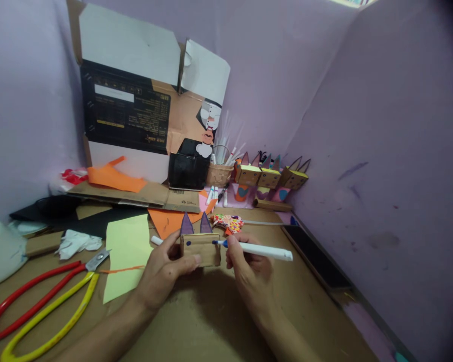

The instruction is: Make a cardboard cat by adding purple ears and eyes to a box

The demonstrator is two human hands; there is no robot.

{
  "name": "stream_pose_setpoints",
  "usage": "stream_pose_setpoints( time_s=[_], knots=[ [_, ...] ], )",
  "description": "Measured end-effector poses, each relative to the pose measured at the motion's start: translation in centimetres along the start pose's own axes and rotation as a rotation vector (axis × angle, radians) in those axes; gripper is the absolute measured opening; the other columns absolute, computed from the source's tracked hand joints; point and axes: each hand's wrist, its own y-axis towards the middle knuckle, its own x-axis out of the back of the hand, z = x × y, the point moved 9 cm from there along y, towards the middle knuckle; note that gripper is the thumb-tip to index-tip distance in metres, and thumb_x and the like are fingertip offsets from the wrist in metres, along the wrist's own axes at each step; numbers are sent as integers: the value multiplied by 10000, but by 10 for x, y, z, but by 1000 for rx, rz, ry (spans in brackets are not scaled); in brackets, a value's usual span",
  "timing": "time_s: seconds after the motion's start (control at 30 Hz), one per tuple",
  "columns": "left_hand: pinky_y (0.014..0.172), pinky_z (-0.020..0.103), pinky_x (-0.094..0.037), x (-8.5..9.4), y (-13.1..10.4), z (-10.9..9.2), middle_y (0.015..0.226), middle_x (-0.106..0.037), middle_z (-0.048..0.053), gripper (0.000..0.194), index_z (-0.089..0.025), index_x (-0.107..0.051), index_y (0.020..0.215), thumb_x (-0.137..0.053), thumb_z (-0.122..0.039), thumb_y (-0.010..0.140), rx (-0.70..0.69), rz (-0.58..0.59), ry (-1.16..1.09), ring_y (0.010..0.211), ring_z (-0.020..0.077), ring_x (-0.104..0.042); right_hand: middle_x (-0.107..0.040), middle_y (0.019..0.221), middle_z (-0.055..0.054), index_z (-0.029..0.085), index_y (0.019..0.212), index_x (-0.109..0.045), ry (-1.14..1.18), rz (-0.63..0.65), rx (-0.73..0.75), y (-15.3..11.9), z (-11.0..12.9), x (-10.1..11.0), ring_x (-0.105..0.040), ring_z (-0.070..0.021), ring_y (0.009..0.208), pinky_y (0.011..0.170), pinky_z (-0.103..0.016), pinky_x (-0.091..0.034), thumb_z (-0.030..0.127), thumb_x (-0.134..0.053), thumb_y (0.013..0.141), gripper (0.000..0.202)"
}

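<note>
The left hand (166, 274) is closed around a small cardboard box (201, 249) with two purple ears, lifted just above the brown surface (211, 322). The right hand (249, 269) pinches a white marker (260, 250), its blue tip touching the box front. One blue dot is drawn on the left; the second looks underway. Scissors (41, 301) lie at left. Finished eared boxes (270, 177) stand against the far wall.
</note>
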Motion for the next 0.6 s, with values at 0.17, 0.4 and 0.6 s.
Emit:
stream_pose_setpoints(
  time_s=[0.17,0.4,0.6],
  knots=[
    [756,345,-494,0,0,-1,960,-715,78,426,-166,-609,1021,-710,-260,618,-3,4,-13,923,286,-643,-538,552,17,184,668,-565,12,-1,2,0,1,-2,-502,-125,511,492,-244,-389,362,-515,847,257],
    [758,337,-496,-1,-1,-2,960,-717,80,434,-164,-605,1038,-697,-250,622,-2,12,-13,924,278,-645,-546,569,18,185,680,-573,24,21,16,-1,-1,-5,-503,-122,533,512,-244,-384,354,-520,858,252],
    [767,329,-497,-2,-1,-2,981,-712,79,437,-165,-600,1049,-693,-241,630,14,25,-1,934,270,-642,-537,566,29,191,694,-574,41,44,36,-2,-2,-7,-493,-116,530,520,-244,-383,338,-520,866,232]
  ],
)
